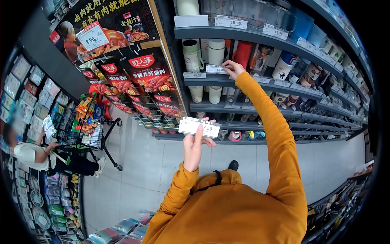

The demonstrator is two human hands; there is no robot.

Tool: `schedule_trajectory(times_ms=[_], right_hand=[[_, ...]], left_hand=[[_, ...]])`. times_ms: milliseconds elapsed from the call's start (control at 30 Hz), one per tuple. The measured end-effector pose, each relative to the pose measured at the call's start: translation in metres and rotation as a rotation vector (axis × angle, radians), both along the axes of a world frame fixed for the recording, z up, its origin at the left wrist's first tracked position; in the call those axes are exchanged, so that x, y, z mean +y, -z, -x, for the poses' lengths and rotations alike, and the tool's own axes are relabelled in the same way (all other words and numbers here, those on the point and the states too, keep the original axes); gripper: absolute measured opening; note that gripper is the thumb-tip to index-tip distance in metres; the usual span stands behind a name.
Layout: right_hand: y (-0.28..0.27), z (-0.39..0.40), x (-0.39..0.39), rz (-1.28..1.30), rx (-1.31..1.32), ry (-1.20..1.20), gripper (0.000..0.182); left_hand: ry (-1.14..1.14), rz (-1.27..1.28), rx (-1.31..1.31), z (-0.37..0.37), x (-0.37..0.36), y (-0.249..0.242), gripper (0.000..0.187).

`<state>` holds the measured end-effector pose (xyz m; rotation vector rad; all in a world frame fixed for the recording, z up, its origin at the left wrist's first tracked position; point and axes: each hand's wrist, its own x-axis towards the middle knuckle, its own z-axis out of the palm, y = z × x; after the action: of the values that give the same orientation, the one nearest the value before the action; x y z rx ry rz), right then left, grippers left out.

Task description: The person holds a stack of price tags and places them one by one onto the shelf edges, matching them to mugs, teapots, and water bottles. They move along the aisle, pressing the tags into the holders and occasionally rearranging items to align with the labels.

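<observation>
My left hand [196, 142] holds a white price label [199, 127] with "7.50" showing beside my thumb. Up at the shelf edge, my right hand [234, 69] pinches the end of another price label [216, 69], marked 53.8 and set on the shelf's front rail. Right above that label stands a pale cup [216, 51], with a green-handled bottle [191, 55] to its left. A red container [243, 53] is behind my right hand.
Shelves [292, 84] of cups and bottles curve off to the right. Red seasoning packets [151, 69] hang on a rack at the left. Farther left, a person [34, 154] stands beside a shopping cart [83, 132]. Packaged goods [122, 227] lie at the bottom.
</observation>
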<state>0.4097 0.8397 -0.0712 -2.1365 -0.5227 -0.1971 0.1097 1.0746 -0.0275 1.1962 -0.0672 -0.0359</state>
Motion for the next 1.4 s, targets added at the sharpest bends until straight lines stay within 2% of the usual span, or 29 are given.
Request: schedule_trajectory(times_ms=[133, 267, 367, 533, 633, 667, 733, 833, 900, 1033, 1100, 1400], right_hand=[[-0.013, 0.018, -0.002, 0.258, 0.012, 0.05, 0.02], [-0.023, 0.025, -0.002, 0.462, -0.243, 0.001, 0.023], [-0.024, 0.029, -0.004, 0.542, -0.276, -0.043, 0.024], [-0.028, 0.038, -0.008, 0.534, -0.394, -0.119, 0.025], [-0.039, 0.048, -0.017, 0.374, -0.516, -0.149, 0.025], [-0.051, 0.062, -0.022, 0.266, -0.451, -0.17, 0.025], [-0.058, 0.088, -0.03, -0.005, -0.309, -0.231, 0.024], [-0.062, 0.132, -0.047, -0.299, 0.205, -0.336, 0.032], [-0.058, 0.147, -0.06, -0.504, 0.343, -0.357, 0.035], [-0.06, 0.156, -0.076, -0.567, 0.319, -0.343, 0.026], [-0.055, 0.149, -0.085, -0.504, 0.325, -0.342, 0.023], [-0.055, 0.137, -0.119, -0.366, 0.365, -0.363, 0.036]], left_hand=[[0.018, 0.016, 0.029, -0.007, -0.009, 0.0, 0.043], [0.034, 0.019, 0.011, -0.015, -0.023, -0.007, 0.043], [0.013, 0.008, 0.028, -0.023, -0.038, -0.013, 0.043], [-0.03, 0.027, 0.025, -0.037, -0.065, -0.02, 0.041], [-0.065, 0.019, 0.018, -0.048, -0.082, -0.023, 0.04], [-0.08, 0.016, 0.012, -0.052, -0.088, -0.023, 0.039], [-0.113, 0.017, 0.007, -0.058, -0.1, -0.022, 0.039], [-0.153, 0.014, 0.003, -0.071, -0.116, -0.018, 0.039], [-0.166, -0.005, 0.017, -0.075, -0.127, -0.015, 0.038], [-0.195, 0.014, 0.027, -0.087, -0.147, -0.013, 0.037], [-0.214, 0.04, 0.025, -0.092, -0.158, -0.011, 0.035], [-0.232, 0.052, 0.025, -0.109, -0.186, 0.003, 0.036]])
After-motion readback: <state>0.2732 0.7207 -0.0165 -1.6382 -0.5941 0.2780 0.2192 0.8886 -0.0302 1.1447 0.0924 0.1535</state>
